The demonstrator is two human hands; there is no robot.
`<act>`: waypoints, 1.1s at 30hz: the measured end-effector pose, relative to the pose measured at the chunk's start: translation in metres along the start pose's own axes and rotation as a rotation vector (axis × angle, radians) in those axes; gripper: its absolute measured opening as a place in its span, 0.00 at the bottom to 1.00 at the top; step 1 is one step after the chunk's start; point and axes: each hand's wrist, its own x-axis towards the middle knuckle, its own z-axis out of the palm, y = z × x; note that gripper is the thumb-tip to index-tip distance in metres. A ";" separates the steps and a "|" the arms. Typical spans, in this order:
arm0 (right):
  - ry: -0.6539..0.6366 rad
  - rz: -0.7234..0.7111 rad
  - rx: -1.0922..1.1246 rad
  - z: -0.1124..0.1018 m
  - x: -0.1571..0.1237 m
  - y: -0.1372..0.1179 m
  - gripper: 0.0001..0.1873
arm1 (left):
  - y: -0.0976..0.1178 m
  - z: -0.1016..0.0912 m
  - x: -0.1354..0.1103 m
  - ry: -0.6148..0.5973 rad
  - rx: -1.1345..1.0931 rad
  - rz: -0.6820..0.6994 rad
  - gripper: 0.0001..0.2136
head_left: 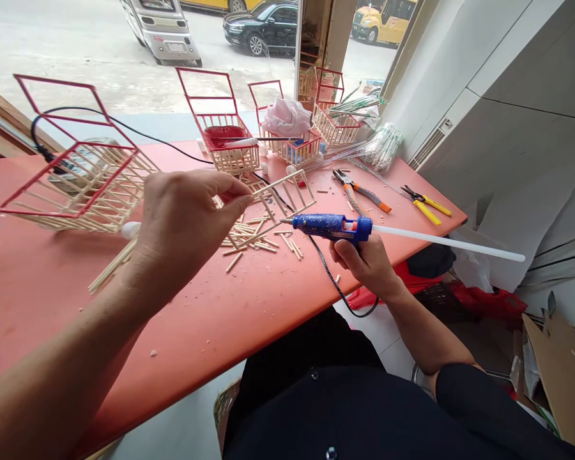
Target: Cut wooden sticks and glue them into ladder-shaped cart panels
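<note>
left hand (182, 217): thumb and fingertips pinched shut on one end of the stick panel (282, 198), holding it up off the table (249, 306)
stick panel: little ladder-ish frame of thin wooden sticks, tilted, hanging over the loose sticks (253, 239)
right hand (368, 262): wrapped tight round the handle of the blue glue gun (333, 227), white glue stick (450, 245) poking out the back
nozzle: aimed left, tip just beside the panel's lower edge; can't tell if it's actually touching
step: looks like the gluing-a-joint bit tbh
next move needs: panel held dead steady, tip right on a stick crossing, only a small dab
nearby: finished stick basket (84, 185) with a red frame, orange-handled pliers (361, 190)
</note>
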 end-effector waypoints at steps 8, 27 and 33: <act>-0.008 -0.002 -0.093 0.000 -0.002 0.000 0.39 | 0.001 0.000 -0.002 0.003 0.000 -0.004 0.12; 0.026 -0.021 -0.142 0.001 -0.007 0.003 0.37 | -0.001 -0.003 0.001 -0.024 0.007 -0.027 0.17; 0.184 -0.193 -0.228 -0.006 -0.006 0.001 0.27 | -0.002 -0.005 0.004 -0.063 0.037 -0.101 0.18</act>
